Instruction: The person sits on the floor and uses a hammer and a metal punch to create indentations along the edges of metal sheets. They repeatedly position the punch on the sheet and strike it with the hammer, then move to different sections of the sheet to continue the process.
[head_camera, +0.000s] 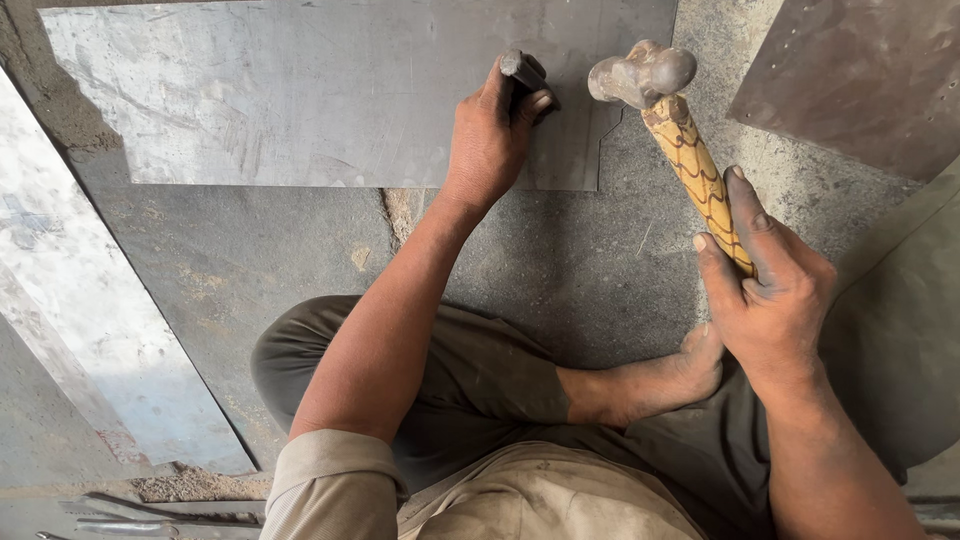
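My left hand (490, 135) grips a short dark metal chisel (524, 72), its tip set on a grey metal sheet (300, 90) lying flat on the floor. My right hand (770, 280) holds a hammer (655, 85) by its wooden handle (700, 175), which is patterned with dark lines. The hammer's worn steel head is raised just right of the chisel's top, a little apart from it. A cut line with a notch runs through the sheet's right edge beside the chisel. I sit cross-legged on the floor, one bare foot (690, 365) under my right hand.
A rusty brown sheet (850, 70) lies at the top right. Pale metal sheets (90, 300) lean along the left. Another dark sheet (900, 330) curves at the right. Metal bars or tools (160, 512) lie at the bottom left on the concrete floor (560, 270).
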